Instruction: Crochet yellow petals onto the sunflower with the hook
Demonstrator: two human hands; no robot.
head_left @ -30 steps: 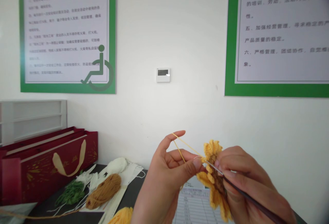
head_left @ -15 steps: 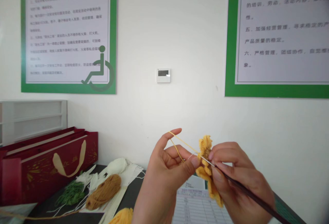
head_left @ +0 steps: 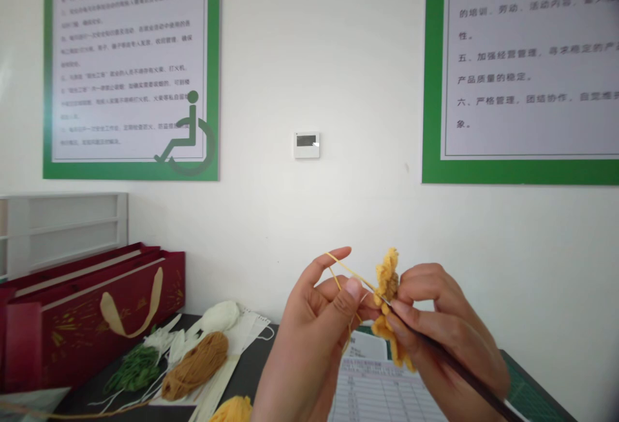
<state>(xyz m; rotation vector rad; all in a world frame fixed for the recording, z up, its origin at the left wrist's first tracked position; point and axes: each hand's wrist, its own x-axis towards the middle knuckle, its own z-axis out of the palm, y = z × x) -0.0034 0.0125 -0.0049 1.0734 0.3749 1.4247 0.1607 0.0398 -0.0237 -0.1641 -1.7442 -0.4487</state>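
Note:
A yellow crocheted piece (head_left: 387, 273) with ruffled, petal-like edges and a brownish part hangs between my hands. My right hand (head_left: 447, 331) is closed round a crochet hook (head_left: 447, 355) with a dark handle, its metal tip at the stitches and partly hidden. The fingers of that hand also touch the piece. Yellow yarn (head_left: 355, 273) runs over the raised index finger of my left hand (head_left: 316, 325) to the hook. My left thumb is lifted off the piece, while a fingertip behind it reaches the crochet's left edge.
On the dark table (head_left: 251, 361) lie a brown yarn skein (head_left: 198, 364), green yarn (head_left: 135, 370), white yarn (head_left: 220, 315) and a yellow ball (head_left: 232, 409). Red gift bags (head_left: 97, 319) stand at left. A printed sheet (head_left: 382, 390) and green mat (head_left: 532, 390) lie below my hands.
My left thumb has risen off the crocheted piece. The hook's metal shaft shows less than before, and my right fingers are closer to the stitches. The view has shifted slightly.

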